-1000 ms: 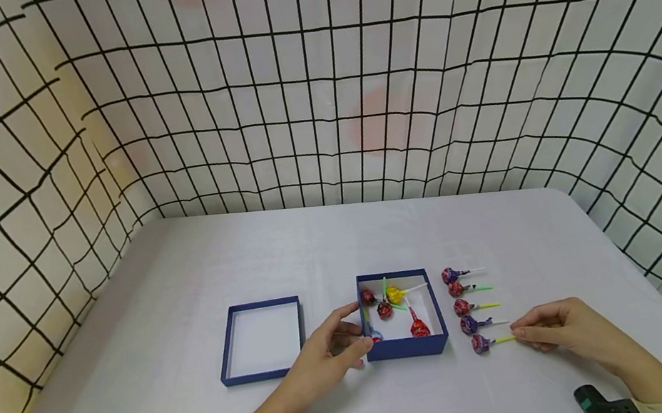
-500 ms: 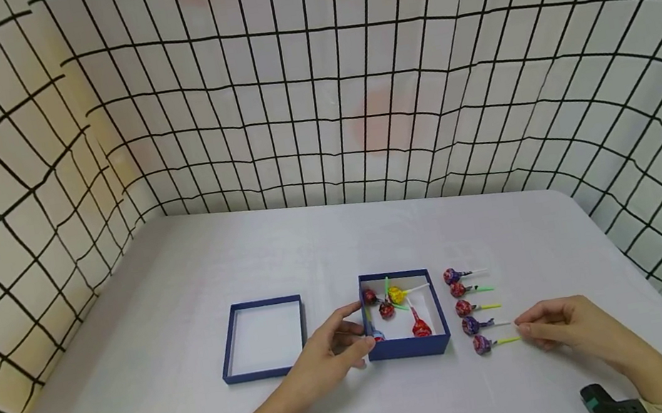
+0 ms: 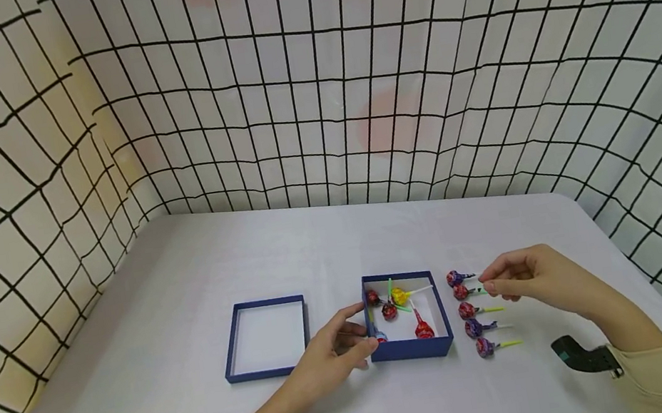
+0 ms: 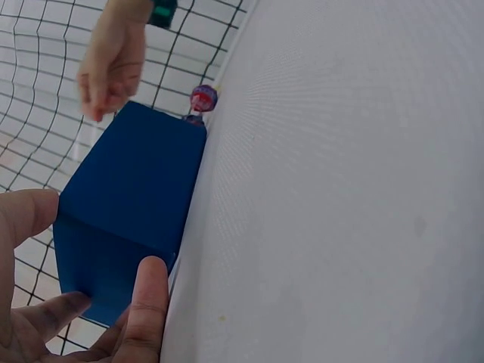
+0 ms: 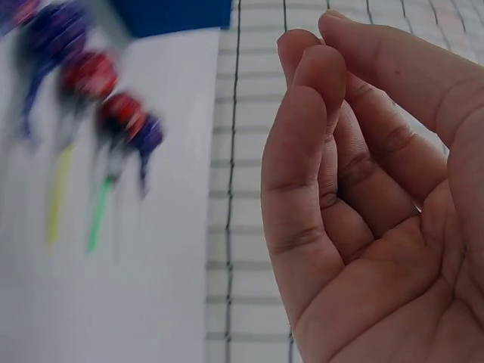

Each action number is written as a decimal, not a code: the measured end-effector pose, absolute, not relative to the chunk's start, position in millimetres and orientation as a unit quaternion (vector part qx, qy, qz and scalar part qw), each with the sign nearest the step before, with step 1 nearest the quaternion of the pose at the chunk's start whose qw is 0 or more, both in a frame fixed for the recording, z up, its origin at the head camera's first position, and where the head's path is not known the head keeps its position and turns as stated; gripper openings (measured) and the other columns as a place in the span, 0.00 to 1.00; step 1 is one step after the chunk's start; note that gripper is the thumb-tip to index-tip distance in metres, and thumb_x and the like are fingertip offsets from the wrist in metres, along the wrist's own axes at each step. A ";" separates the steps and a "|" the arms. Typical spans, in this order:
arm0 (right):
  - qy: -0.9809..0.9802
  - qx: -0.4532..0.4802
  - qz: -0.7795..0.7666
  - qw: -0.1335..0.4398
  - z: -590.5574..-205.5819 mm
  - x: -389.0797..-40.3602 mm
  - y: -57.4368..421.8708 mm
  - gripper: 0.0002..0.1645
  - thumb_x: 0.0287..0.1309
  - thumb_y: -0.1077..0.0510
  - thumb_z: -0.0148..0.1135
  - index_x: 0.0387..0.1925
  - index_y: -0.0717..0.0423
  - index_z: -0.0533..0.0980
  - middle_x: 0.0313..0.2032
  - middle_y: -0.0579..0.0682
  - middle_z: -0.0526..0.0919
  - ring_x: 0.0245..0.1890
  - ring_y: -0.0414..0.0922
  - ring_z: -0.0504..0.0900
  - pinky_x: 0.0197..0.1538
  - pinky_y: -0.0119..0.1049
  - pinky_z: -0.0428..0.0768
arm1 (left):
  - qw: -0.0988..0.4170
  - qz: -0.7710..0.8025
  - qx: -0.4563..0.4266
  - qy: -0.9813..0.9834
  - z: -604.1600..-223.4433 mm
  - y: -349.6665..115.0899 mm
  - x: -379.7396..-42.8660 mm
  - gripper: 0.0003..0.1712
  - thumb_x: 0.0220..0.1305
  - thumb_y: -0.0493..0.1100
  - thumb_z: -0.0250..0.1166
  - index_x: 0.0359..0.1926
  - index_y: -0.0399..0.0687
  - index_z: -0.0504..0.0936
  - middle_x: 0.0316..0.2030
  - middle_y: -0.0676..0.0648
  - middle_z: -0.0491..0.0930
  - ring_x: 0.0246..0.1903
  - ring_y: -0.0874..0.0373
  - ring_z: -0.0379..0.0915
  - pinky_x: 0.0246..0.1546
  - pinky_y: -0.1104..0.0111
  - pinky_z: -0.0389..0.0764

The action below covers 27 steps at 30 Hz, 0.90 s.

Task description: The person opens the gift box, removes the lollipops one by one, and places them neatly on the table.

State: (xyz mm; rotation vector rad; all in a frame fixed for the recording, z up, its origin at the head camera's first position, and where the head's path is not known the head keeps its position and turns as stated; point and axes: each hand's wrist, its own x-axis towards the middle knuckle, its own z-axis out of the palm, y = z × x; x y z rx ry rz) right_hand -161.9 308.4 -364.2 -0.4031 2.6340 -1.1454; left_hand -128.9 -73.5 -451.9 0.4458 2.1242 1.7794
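My left hand (image 3: 326,360) rests against the left side of a blue box (image 3: 412,348), thumb at the near corner and fingers on the side wall. Several lollipops lie inside, among them a yellow one (image 3: 399,296) and a red one (image 3: 423,328). To the right of the box, several more form a column, sticks pointing right. My right hand (image 3: 531,279) hovers by the sticks of the two farthest, a purple-and-red lollipop (image 3: 456,278) and a red lollipop (image 3: 461,292). In the right wrist view its fingers curve loosely toward the thumb, with nothing visible between them.
A blue-rimmed box lid (image 3: 269,373) lies inside up, left of my left hand. The white-covered table (image 3: 323,236) is bordered at the back and sides by a black grid-patterned white sheet (image 3: 265,116).
My right hand has moved away from the nearest lollipop's stick to the far end of the column. My left hand stays on the box, and the lollipops keep their places.
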 end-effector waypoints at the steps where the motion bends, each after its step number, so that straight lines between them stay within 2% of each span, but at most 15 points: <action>1: 0.901 -0.147 -0.390 0.117 -359.6 -164.9 302.0 0.16 0.73 0.53 0.69 0.52 0.61 0.86 0.36 0.52 0.90 0.33 0.44 0.84 0.38 0.35 0.85 | 0.167 0.625 0.156 0.746 -451.8 -73.5 -128.8 0.38 0.76 0.46 0.69 0.81 0.46 0.66 0.59 0.35 0.81 0.44 0.52 0.87 0.42 0.67 0.85; 5: 0.900 -0.185 -0.376 0.118 -346.1 -176.1 275.7 0.12 0.71 0.52 0.71 0.48 0.56 0.87 0.34 0.47 0.90 0.33 0.40 0.85 0.39 0.35 0.86 | 0.171 0.629 0.151 0.743 -451.5 -73.5 -128.3 0.38 0.76 0.46 0.69 0.81 0.47 0.66 0.59 0.36 0.81 0.45 0.53 0.86 0.43 0.67 0.86; 9: 0.899 -0.216 -0.361 0.126 -338.7 -187.2 252.0 0.12 0.70 0.52 0.72 0.47 0.56 0.88 0.34 0.46 0.90 0.34 0.42 0.85 0.39 0.35 0.87 | 0.171 0.630 0.149 0.743 -451.1 -73.6 -127.9 0.38 0.76 0.47 0.69 0.81 0.48 0.66 0.59 0.36 0.81 0.46 0.54 0.85 0.44 0.66 0.87; 17: 0.898 -0.247 -0.334 0.146 -340.4 -207.5 213.5 0.10 0.69 0.54 0.72 0.46 0.56 0.88 0.36 0.52 0.90 0.32 0.44 0.81 0.34 0.33 0.81 | 0.165 0.628 0.153 0.745 -451.6 -73.8 -128.1 0.38 0.75 0.46 0.69 0.80 0.46 0.67 0.58 0.36 0.82 0.46 0.54 0.85 0.42 0.69 0.85; 22: 0.901 -0.259 -0.314 0.150 -343.4 -216.3 197.6 0.07 0.67 0.56 0.74 0.43 0.54 0.88 0.33 0.49 0.90 0.32 0.42 0.81 0.36 0.32 0.80 | 0.162 0.629 0.157 0.744 -453.8 -73.7 -129.3 0.37 0.76 0.46 0.69 0.80 0.45 0.67 0.58 0.35 0.82 0.46 0.53 0.86 0.42 0.69 0.87; 27: 0.904 -0.265 -0.299 0.149 -347.1 -222.9 187.2 0.05 0.66 0.56 0.75 0.41 0.53 0.88 0.33 0.52 0.91 0.31 0.41 0.81 0.36 0.33 0.80 | 0.165 0.628 0.160 0.743 -453.5 -74.1 -130.1 0.37 0.76 0.47 0.68 0.80 0.46 0.67 0.59 0.35 0.82 0.46 0.54 0.85 0.44 0.66 0.89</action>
